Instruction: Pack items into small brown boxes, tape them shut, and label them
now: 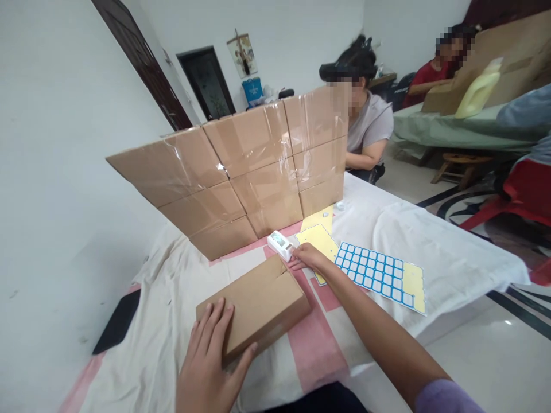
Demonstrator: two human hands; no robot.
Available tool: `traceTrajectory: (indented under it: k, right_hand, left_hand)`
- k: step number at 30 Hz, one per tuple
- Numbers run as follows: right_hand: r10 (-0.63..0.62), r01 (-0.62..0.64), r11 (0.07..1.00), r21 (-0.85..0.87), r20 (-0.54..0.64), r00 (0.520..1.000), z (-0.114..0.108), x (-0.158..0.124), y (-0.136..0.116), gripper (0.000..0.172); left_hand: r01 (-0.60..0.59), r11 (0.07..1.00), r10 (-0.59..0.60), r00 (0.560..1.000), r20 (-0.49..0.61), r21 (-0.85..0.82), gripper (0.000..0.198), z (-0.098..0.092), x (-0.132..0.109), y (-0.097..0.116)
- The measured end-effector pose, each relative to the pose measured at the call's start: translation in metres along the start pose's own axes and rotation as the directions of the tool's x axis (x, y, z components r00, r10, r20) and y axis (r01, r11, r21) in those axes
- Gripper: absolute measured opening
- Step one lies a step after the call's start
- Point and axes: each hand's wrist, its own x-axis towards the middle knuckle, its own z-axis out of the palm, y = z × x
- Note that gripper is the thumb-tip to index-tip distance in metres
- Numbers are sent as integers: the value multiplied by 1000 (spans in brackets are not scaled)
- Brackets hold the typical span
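Observation:
My left hand [213,355] lies flat, fingers spread, on the near corner of a small closed cardboard box [258,301] on the table. My right hand [306,257] reaches past the box's far corner. Its fingers are curled and touch a small white device [280,245] lying on the cloth. Whether the fingers grip it or only rest on it is not clear. Just to the right lie a sheet of blue-edged white labels [372,274] and a yellow backing sheet [321,238].
A wall of taped cardboard boxes [245,172] stands across the table's back. Behind it sits a person [368,129]; another person [434,71] is at the far right near a bed. A white and pink cloth [430,241] covers the table. A dark flat object [118,321] lies at the left edge.

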Motion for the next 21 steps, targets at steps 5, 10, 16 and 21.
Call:
traceTrajectory:
  k: [5,10,16,21]
  right_hand:
    - [22,-24,998,-50,-38,999,9,-5,0,27]
    - [-35,34,999,-19,-56,998,15,-18,2,34]
    - [-233,238,967,94,-60,971,6,-48,-5,21]
    - [-455,453,870,196,-37,890,-1,-77,-19,27]
  left_hand:
    - [-28,1000,28,998,-47,11,68,11,-5,-8]
    - [3,999,-6,997,-73,-36,63,20,-5,-11]
    - [20,995,-29,995,-92,-101,61,31,-5,-20]
    - [54,990,-66,994,-89,-133,61,35,-3,-21]
